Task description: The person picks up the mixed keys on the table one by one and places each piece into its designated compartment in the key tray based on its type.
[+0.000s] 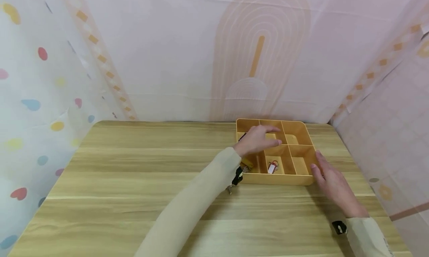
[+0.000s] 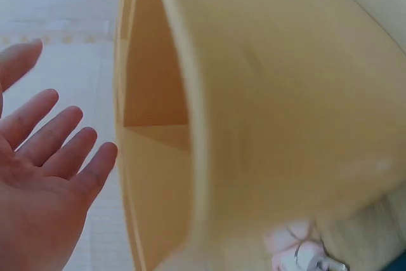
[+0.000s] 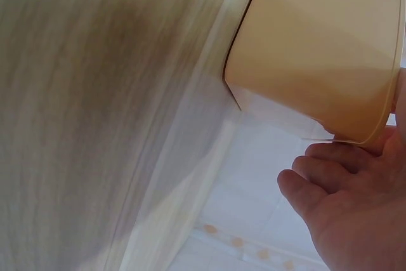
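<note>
A yellow-orange divided tray (image 1: 278,179) stands at the back of the table. My left hand (image 1: 258,138) is over its back middle compartment with thumb and fingers spread, and nothing shows between them. In the left wrist view, the left fingers (image 2: 66,134) are apart beside the tray wall. My right hand (image 1: 335,184) holds the tray's front right corner, thumb at the rim and fingers along the outer side wall. A small red-and-white trinket (image 1: 273,167) lies in the front middle compartment. Partly hidden by the left wrist, a yellow item (image 1: 247,164) lies in the front left one.
A dark thin item (image 1: 242,137) shows in the back left compartment. In the left wrist view, a pink-and-white item (image 2: 295,249) with a metal ring appears low. The wood-grain table (image 1: 134,186) meets a patterned cloth backdrop (image 1: 167,63) behind the tray.
</note>
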`<state>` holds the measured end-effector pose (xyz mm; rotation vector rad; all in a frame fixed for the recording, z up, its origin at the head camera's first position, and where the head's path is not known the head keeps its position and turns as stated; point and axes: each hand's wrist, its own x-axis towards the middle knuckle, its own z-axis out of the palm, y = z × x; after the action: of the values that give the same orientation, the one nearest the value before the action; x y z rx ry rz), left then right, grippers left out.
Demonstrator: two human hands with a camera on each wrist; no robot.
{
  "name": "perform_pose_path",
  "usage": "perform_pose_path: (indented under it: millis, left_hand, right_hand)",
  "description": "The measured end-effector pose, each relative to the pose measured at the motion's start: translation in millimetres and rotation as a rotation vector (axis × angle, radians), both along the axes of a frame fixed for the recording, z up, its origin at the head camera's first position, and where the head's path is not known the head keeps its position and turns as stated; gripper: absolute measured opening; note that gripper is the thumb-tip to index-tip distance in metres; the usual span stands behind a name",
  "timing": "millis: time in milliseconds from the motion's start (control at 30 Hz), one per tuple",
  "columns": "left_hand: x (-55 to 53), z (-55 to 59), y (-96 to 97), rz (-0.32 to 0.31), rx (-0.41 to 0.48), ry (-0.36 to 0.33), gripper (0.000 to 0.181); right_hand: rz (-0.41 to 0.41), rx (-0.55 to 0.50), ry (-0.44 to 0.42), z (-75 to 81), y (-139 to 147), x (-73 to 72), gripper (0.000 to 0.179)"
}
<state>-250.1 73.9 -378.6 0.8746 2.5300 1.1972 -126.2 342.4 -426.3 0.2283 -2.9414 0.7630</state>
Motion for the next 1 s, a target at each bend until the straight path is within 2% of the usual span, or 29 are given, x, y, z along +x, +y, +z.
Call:
perform_pose_path:
  millis: [133, 300, 533, 700, 1000]
  left_hand:
    - [6.1, 1.7, -10.8, -0.039, -0.009, 0.02, 0.056]
    - [14.4, 1.9, -29.3, -0.1, 0.022, 0.06, 0.061]
    - [31.4, 3.1, -58.5, -0.141, 0.056, 0.071, 0.063]
    - [43.3, 1.5, -81.0, -0.097, 0.06, 0.088, 0.062]
    - [65.6, -10.7, -121.2, 0.01, 0.094, 0.201, 0.056]
  right_hand:
    - [-0.001, -0.006, -0.006, -0.3, 2, -1.2, 0.063]
    - [-0.009, -0.011, 0.02, -1.3, 5, -2.8, 0.062]
    - [-0.006, -0.102, 0.02, -2.5, 9, -2.9, 0.067]
    - [-0.014, -0.158, 0.04, 1.5, 7, -0.7, 0.068]
    - [0.016, -0.163, 0.21, 12.7, -23, 5.8, 0.06]
